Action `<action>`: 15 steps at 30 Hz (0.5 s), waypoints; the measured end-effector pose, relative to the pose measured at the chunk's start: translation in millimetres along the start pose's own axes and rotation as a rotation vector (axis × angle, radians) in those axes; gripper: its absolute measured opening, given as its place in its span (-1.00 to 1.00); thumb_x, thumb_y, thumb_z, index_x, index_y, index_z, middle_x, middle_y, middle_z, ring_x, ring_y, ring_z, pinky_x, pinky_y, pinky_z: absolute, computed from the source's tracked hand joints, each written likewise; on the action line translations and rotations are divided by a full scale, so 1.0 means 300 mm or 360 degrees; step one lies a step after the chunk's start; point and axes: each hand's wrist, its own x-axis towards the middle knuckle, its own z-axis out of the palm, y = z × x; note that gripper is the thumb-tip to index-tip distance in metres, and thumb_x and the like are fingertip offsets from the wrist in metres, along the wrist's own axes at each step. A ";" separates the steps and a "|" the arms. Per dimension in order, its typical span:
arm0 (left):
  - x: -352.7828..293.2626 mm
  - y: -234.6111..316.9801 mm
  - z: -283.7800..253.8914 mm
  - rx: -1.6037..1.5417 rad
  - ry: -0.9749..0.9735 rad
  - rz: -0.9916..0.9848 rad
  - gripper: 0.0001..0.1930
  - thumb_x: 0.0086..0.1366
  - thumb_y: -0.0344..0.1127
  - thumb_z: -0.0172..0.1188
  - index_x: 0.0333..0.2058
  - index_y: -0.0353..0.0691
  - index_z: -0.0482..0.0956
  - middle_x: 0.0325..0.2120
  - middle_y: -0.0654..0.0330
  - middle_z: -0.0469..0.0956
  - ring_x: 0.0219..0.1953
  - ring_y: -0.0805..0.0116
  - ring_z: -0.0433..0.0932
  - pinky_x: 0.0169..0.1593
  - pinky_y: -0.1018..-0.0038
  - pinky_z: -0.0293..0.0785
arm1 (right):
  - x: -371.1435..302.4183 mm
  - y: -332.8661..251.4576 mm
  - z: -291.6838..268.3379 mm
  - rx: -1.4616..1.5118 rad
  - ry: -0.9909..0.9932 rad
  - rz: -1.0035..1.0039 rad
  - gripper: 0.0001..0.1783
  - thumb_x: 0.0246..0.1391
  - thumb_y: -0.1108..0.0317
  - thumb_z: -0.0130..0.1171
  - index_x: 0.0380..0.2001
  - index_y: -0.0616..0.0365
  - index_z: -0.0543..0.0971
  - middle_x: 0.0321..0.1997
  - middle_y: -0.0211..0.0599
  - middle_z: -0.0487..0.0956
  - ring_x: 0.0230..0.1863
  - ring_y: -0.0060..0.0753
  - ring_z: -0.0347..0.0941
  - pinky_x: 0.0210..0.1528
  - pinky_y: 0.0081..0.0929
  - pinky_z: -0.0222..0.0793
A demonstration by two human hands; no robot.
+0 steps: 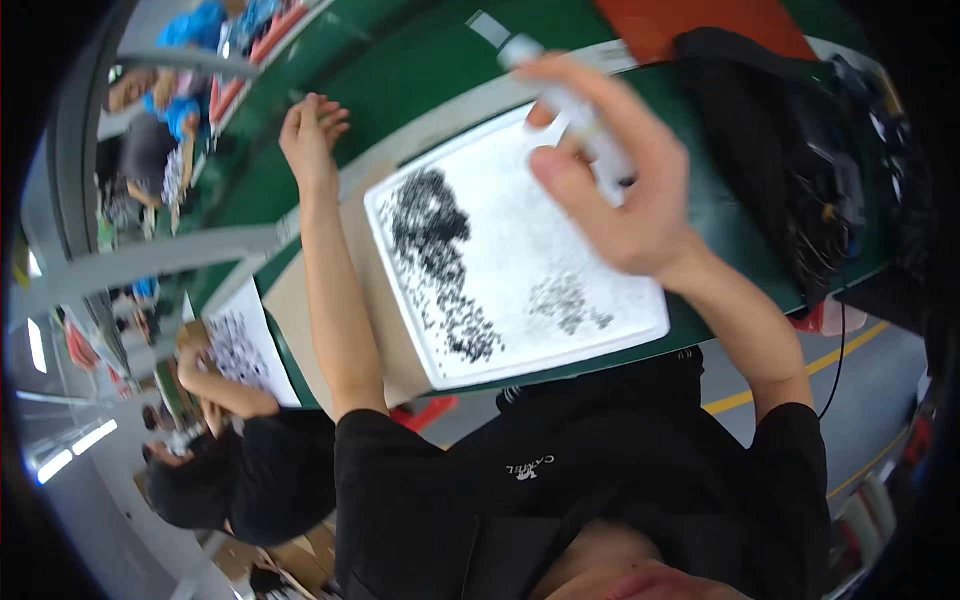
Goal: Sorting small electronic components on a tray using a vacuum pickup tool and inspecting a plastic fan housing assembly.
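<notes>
My right hand (640, 190) is closed around a white, tube-shaped tool (595, 145) and holds it above the right half of a white tray (520, 200). The tool has a flat, clear-looking piece at its far end; motion blurs it, so its exact kind cannot be told. Many small black pieces (430, 225) lie scattered down the tray's left side. A looser patch of small grey pieces (570, 303) sits near its lower right. My left hand (313, 135) hovers past the tray's far left corner, fingers loosely bent and apart, with nothing visible in them.
The tray rests on a green table (420, 60), partly over brown cardboard (370, 270). A black bag (760, 150) with cables lies at the right, and an orange-red sheet (700, 25) at the far edge. At left, another person (250, 470) works beside a white sheet (255, 335) with small pieces.
</notes>
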 end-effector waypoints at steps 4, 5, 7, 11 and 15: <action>0.031 -0.140 -0.254 0.1218 0.0450 0.0725 -0.68 0.33 -0.14 0.23 -0.25 -0.35 0.61 -0.42 0.16 0.64 -0.35 0.29 0.60 -0.22 0.45 0.49 | 0.005 0.089 0.059 0.0243 0.0076 0.0127 -0.73 0.17 0.54 0.13 -0.06 0.25 0.61 -0.40 -0.45 0.53 -0.50 -0.81 0.34 -0.47 -0.76 0.25; 0.030 -0.147 -0.262 0.1363 0.0467 0.0927 -0.69 0.32 -0.15 0.24 -0.28 -0.36 0.63 -0.43 0.15 0.65 -0.36 0.30 0.60 -0.21 0.45 0.48 | -0.003 0.119 0.047 0.0086 0.0048 0.0160 -0.80 0.14 0.48 0.21 -0.15 0.22 0.64 -0.45 -0.49 0.55 -0.53 -0.83 0.31 -0.48 -0.79 0.20; 0.004 -0.139 -0.197 0.1535 0.0336 0.1052 -0.75 0.29 -0.21 0.26 -0.25 -0.30 0.64 -0.40 0.10 0.64 -0.35 0.21 0.61 -0.19 0.40 0.50 | -0.034 0.150 0.032 -0.0096 -0.0017 0.0234 -0.86 0.12 0.43 0.30 -0.24 0.20 0.67 -0.50 -0.53 0.56 -0.55 -0.85 0.29 -0.49 -0.82 0.15; -0.061 -0.082 -0.155 0.1635 0.0282 0.0978 -0.77 0.28 -0.23 0.24 -0.27 -0.31 0.61 -0.38 0.06 0.59 -0.32 0.15 0.58 -0.18 0.34 0.48 | -0.037 0.166 0.046 -0.0010 -0.0187 0.0344 -0.91 0.11 0.43 0.30 -0.42 0.22 0.67 -0.59 -0.55 0.51 -0.58 -0.87 0.23 -0.53 -0.79 0.06; -0.087 -0.069 -0.136 0.1725 0.0138 0.0965 -0.79 0.27 -0.26 0.23 -0.29 -0.33 0.57 -0.35 0.03 0.55 -0.29 0.09 0.55 -0.18 0.29 0.47 | -0.030 0.157 0.048 0.0003 -0.0519 0.0516 -0.84 0.12 0.46 0.12 -0.54 0.21 0.54 -0.63 -0.45 0.46 -0.68 -0.75 0.23 -0.63 -0.71 -0.01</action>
